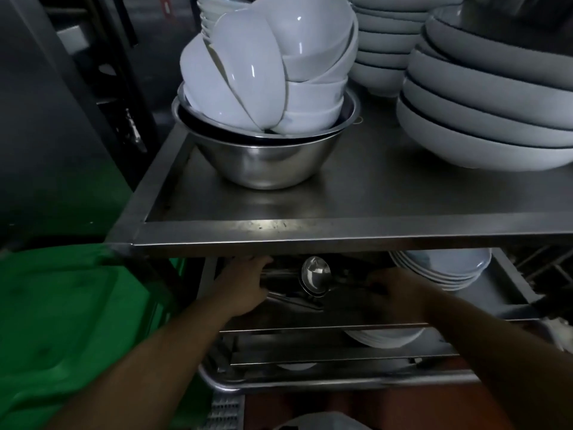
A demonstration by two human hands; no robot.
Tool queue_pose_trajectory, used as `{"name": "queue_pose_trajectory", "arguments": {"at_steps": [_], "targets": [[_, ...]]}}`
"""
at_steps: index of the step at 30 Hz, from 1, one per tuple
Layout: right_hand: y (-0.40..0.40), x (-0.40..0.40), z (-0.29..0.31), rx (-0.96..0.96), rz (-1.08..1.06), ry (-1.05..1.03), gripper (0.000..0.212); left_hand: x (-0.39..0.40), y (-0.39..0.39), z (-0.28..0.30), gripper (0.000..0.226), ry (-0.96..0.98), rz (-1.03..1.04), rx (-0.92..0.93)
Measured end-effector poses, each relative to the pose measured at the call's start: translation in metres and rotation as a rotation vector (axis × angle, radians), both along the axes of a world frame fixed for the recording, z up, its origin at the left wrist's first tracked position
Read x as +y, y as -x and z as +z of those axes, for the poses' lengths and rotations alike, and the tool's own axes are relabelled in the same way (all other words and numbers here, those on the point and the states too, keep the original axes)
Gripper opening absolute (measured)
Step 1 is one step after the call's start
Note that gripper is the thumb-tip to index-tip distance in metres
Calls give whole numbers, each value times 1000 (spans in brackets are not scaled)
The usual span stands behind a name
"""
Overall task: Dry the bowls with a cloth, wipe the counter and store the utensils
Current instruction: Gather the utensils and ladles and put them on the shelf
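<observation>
Both hands reach under the front rim of the stainless-steel counter top (341, 232) onto the dim middle shelf (508, 301). The left hand (245, 287) lies near the shelf's left edge with fingers extended against long steel utensil handles (294, 301); the right hand (400, 291) curls over dark utensils nearer the centre, though what exactly it grips cannot be told. Between them sits a shiny steel ladle bowl (314, 274). White ceramic bowls (266, 63) are heaped, tilted, in a steel mixing basin (266, 153) near the top's back-left corner; wide white dishes (483, 97) stack along its right edge. Likely risks: knuckles striking the overhanging rim on withdrawal, utensils sliding off the shelf's front edge, or a jolt toppling the leaning bowls. Clearance under the rim looks tight; white plates (446, 268) crowd the shelf's right side
</observation>
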State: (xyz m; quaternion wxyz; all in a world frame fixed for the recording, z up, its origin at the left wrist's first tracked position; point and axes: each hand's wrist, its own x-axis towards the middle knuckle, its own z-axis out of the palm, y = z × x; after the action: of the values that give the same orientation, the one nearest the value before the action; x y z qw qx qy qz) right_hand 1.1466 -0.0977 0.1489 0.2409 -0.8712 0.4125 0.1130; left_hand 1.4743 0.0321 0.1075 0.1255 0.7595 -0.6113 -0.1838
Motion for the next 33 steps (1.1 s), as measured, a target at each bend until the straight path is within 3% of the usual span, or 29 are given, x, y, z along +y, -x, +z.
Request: {"name": "queue_pose_trajectory", "arguments": {"at_steps": [15,19,24,33], "targets": [[-4,-13,-28,133,55,23,13,23,22,20,50,55,-5,58],[-14,-10,-31,165,3,123,27,24,37,23,50,41,-33,76],[-19,5,-34,157,-65,246,24,23,55,25,50,81,-54,62],[-8,21,-23,113,-82,219,25,22,95,36,51,67,-82,-23]]}}
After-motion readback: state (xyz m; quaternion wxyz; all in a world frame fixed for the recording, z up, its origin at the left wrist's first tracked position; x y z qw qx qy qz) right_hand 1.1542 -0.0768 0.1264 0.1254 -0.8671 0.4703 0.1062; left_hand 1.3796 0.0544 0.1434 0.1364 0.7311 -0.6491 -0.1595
